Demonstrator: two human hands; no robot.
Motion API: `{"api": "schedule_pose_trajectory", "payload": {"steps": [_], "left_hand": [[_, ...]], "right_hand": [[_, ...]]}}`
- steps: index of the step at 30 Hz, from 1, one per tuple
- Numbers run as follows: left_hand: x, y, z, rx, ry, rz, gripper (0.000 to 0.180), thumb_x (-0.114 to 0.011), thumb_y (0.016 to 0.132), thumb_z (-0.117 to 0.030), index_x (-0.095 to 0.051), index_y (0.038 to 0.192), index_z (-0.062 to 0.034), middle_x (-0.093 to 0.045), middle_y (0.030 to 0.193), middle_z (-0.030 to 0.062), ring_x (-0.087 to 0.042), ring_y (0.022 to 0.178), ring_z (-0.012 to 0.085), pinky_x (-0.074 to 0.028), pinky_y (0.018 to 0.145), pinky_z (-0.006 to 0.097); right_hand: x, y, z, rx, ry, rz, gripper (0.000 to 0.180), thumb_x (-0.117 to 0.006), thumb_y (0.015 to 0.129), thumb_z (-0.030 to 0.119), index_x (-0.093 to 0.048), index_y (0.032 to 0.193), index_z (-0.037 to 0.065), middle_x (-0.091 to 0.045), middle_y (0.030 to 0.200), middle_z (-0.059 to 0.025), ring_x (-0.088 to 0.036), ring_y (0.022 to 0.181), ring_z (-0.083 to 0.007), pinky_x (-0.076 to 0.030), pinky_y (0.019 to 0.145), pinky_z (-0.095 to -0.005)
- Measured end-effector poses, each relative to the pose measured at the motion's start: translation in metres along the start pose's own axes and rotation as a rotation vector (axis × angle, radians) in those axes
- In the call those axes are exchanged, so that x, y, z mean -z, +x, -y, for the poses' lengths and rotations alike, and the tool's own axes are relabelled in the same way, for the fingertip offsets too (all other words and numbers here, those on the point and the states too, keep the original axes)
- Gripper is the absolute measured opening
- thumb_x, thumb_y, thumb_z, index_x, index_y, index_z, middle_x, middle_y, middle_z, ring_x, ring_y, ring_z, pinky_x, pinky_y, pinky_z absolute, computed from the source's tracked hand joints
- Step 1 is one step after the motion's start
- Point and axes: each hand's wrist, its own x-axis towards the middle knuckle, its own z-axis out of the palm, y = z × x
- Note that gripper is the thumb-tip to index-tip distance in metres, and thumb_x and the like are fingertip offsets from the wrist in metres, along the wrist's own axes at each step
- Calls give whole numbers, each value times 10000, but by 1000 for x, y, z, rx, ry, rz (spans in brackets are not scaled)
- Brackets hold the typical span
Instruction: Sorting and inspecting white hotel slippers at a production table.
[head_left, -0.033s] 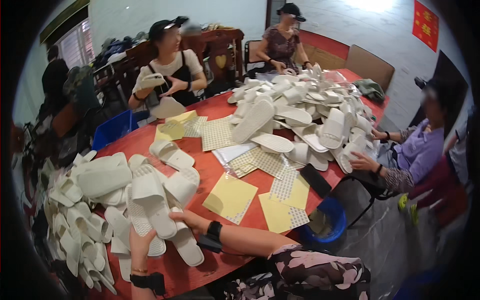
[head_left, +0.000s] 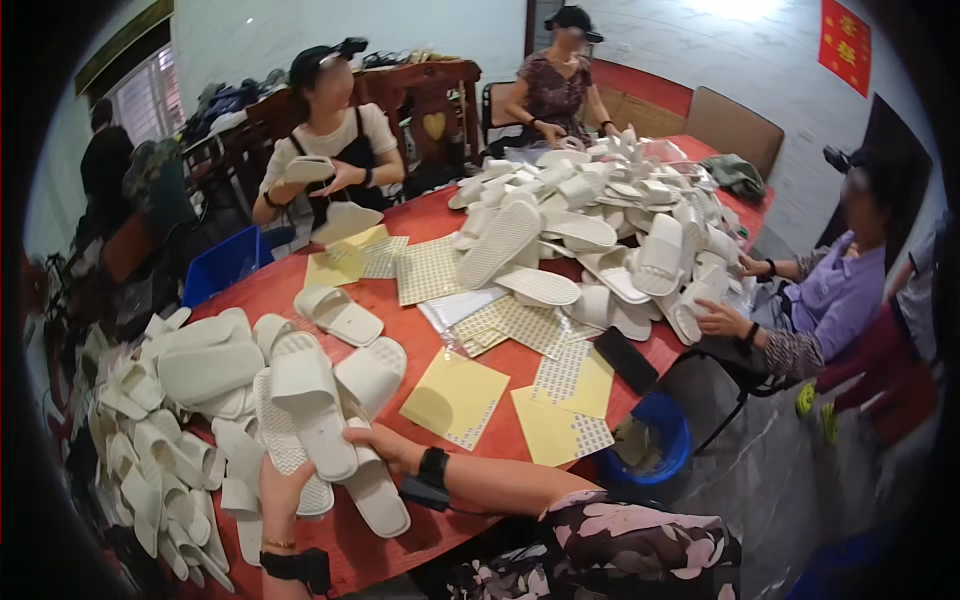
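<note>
A pair of off-white slippers (head_left: 328, 440) is between my two hands, one with its upper side toward me and one with its ribbed sole showing. My left hand (head_left: 285, 488) grips the heel end from the near left, thumb on top. From the right, my right hand (head_left: 388, 444) closes on the edge of the upper slipper, its far fingers partly hidden. Just under my right hand lies another slipper (head_left: 378, 500). Beside them on the left is a heap of off-white slippers (head_left: 170, 450), with a single open-toed slipper (head_left: 338, 316) beyond.
The red table (head_left: 440, 330) bears yellow sticker sheets (head_left: 455, 395), a black phone (head_left: 626, 360) and a large far slipper pile (head_left: 590, 215). A blue bin (head_left: 650, 440) stands at the right edge, a blue crate (head_left: 225, 265) at far left. Three co-workers sit around, handling slippers.
The view has shifted slightly. My hands keep the same grip on the slippers. The co-worker across on the left has brought both hands closer together around a slipper.
</note>
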Motion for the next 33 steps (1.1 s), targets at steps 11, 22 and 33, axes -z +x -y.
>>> {"api": "schedule_pose_trajectory", "payload": {"steps": [11,22,33], "left_hand": [[-232,66,-304,-369,418,511,805,-727,714,-277,-384,1389,-3,-536,1305,173,-534,1203,262,-411,1003,362],[-239,32,-272,-1198,594,85,703,-691,803,-324,-409,1325,54,-452,1306,271,-403,1255,415,-316,1079,458],[90,-62,40,1,744,-513,667,-730,754,-376,-498,1223,37,-543,1173,273,-520,1106,398,-426,930,468]], "right_hand": [[31,-163,242,979,-155,22,679,-580,884,392,-348,1395,11,-510,1303,-162,-546,1162,-289,-459,997,-426],[335,-373,444,1102,0,-885,307,-540,932,352,-561,1112,104,-609,1096,-28,-581,967,-196,-488,869,-367],[71,-114,160,36,-508,-294,163,-567,923,132,-559,1034,13,-613,854,-84,-598,700,-153,-492,593,-244]]}}
